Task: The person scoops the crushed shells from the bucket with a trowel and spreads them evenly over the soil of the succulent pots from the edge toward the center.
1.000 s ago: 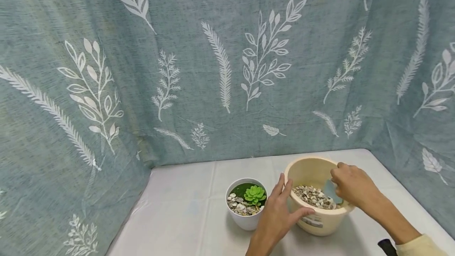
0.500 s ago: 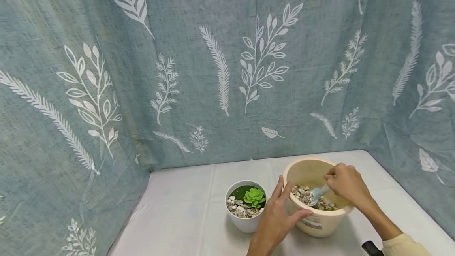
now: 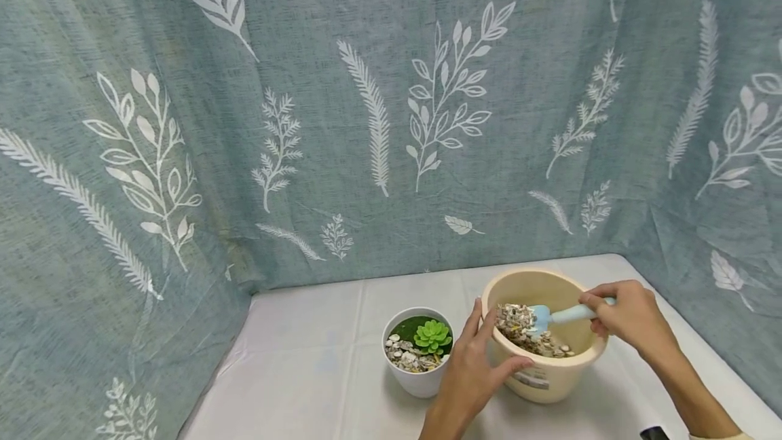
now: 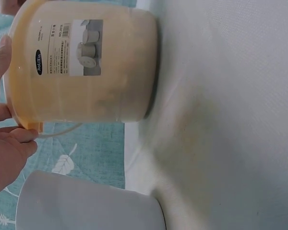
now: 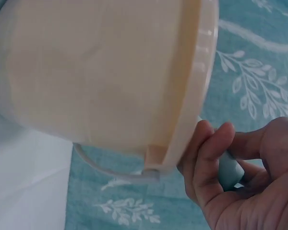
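A cream plastic bucket (image 3: 552, 379) with a printed label stands on the table and holds small pale stones or shell bits (image 3: 550, 345). My left hand (image 3: 467, 375) grips its rim from the left, thumb on the near edge and fingers by the handle lug in the left wrist view. My right hand (image 3: 632, 314) holds the handle of a small light blue trowel (image 3: 574, 314) over the right rim. The trowel's blade lies among the bits at the bucket's left side. In the right wrist view, the handle end (image 5: 229, 172) shows between curled fingers.
Left of the bucket, close to my left hand, stands a white pot (image 3: 417, 382) with a green succulent (image 3: 433, 337) and pale stones. A white cloth (image 3: 293, 358) covers the table. A blue-green leaf-patterned curtain (image 3: 366, 223) hangs behind and at both sides.
My right hand has drawn back to the right over the rim, and the trowel has tipped flatter, its blade now toward the left among the bits. The left hand stays on the bucket.
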Demonstrator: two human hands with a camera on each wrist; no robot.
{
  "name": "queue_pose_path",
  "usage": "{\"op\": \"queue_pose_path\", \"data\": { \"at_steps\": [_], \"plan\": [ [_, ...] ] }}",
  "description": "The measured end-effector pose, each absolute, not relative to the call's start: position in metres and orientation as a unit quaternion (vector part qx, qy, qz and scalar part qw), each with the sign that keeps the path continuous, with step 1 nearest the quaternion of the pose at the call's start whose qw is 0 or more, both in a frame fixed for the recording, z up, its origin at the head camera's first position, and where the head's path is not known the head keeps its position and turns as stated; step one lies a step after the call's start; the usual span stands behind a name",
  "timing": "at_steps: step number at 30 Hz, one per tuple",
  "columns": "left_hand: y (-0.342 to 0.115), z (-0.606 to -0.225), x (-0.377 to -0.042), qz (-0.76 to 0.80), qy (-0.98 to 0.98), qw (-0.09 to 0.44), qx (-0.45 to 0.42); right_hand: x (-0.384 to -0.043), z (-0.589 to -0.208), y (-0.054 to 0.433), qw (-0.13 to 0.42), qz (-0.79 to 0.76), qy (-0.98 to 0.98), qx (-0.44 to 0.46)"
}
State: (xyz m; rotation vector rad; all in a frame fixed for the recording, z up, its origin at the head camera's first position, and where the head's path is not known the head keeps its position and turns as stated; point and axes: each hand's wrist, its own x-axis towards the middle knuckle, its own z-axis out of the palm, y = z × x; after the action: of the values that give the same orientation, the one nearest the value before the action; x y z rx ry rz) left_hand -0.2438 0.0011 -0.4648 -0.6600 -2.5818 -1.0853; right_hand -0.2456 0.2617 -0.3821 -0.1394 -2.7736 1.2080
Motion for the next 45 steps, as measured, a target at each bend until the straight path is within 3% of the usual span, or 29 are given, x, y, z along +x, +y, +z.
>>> {"op": "queue_pose_path", "data": {
  "at_steps": [14,23,30,34,38,45],
  "plan": [
    [-0.015,-0.463,-0.240,-0.387,-0.884,0.139,-0.221,-0.243,-0.387,0.275,0.042,0.461,-0.885,-0.048],
    [-0.029,-0.458,-0.242,-0.368,-0.891,0.149,-0.220,-0.239,-0.370,0.263,0.063,0.466,-0.882,-0.032],
    [-0.057,-0.457,-0.240,-0.329,-0.879,0.246,-0.242,-0.235,-0.355,0.239,0.088,0.487,-0.869,-0.003],
    [-0.090,-0.459,-0.235,-0.373,-0.865,0.271,-0.200,-0.238,-0.350,0.217,0.079,0.494,-0.866,0.025],
    [-0.123,-0.466,-0.234,-0.420,-0.864,0.237,-0.142,-0.245,-0.350,0.193,0.061,0.494,-0.866,0.042],
    [-0.147,-0.481,-0.243,-0.416,-0.895,0.100,-0.126,-0.266,-0.361,0.157,0.028,0.504,-0.860,0.074]
  ]
}}
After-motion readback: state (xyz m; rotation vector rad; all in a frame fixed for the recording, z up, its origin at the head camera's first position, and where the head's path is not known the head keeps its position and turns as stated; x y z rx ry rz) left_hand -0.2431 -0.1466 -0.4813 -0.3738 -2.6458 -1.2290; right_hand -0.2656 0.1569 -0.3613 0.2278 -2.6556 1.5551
